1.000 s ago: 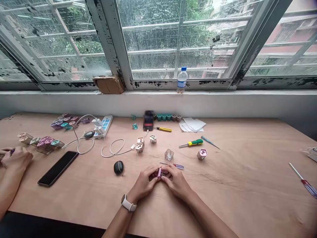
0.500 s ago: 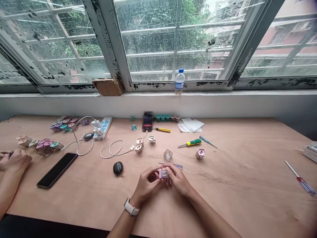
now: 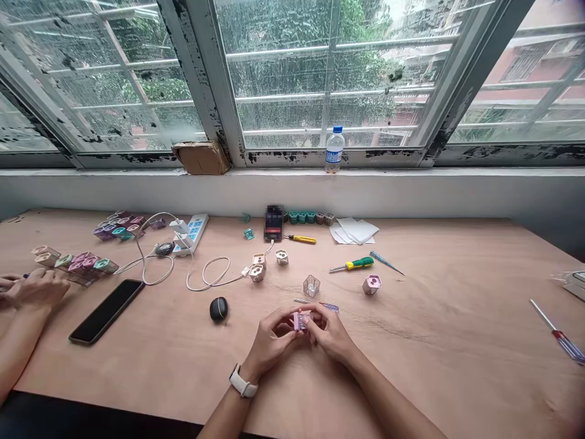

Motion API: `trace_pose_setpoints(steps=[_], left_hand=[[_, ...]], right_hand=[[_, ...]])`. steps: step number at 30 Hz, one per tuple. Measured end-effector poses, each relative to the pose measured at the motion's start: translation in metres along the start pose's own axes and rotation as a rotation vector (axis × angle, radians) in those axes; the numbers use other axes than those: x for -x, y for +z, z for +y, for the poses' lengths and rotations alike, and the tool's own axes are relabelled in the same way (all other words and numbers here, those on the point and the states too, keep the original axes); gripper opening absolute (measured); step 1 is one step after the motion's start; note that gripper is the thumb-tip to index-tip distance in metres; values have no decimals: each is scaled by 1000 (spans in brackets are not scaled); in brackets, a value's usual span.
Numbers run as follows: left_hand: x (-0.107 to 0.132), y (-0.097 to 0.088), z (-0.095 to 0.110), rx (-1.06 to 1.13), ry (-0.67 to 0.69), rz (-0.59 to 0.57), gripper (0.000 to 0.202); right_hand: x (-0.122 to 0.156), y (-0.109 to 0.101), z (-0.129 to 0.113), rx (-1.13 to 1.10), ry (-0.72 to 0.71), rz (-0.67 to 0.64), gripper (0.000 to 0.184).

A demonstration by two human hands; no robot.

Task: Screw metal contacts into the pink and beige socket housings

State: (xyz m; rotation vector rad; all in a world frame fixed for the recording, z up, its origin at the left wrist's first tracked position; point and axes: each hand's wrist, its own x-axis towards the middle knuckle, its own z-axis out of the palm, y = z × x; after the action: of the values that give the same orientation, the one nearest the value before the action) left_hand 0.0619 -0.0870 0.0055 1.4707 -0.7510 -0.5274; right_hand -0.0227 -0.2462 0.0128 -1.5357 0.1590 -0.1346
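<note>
- Left hand (image 3: 273, 342), a white-strapped watch (image 3: 243, 383) on its wrist, curls around a small pink plastic block (image 3: 301, 320), forearm angled in from the lower edge.
- Right hand (image 3: 331, 334) closes narrowly on the block's other side.
- The block sits between both hands, over the desk (image 3: 411, 353), near a thin screwdriver (image 3: 317, 303).

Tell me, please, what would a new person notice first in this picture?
At the front centre, the left hand and right hand hold a small pink piece between them. Above the long wooden table, a wide window frame shows peeling black paint. At far left lie colourful blocks.
</note>
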Motion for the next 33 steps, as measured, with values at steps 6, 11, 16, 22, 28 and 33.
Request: trace_pose_setpoints(steps=[6,11,16,22,28,33], left_hand=[[0,-2,-1,-54,21,32,43],[-2,-5,-2,-54,46,48,45],[-26,-11,18,-256,195,50,41],[-75,-14,44,-534,374,-78,42],[-97,-3,44,-728,371,-93,40],[-99,8,39,-824,314,-38,39]], right_hand=[[-2,-1,4,27,-23,2,40],[-2,-2,6,-55,-7,95,48],[-1,-6,6,-115,-90,291,43],[-2,-13,9,-103,-166,420,40],[-4,-18,8,-74,-183,458,42],[-3,-17,6,-44,-191,456,43]])
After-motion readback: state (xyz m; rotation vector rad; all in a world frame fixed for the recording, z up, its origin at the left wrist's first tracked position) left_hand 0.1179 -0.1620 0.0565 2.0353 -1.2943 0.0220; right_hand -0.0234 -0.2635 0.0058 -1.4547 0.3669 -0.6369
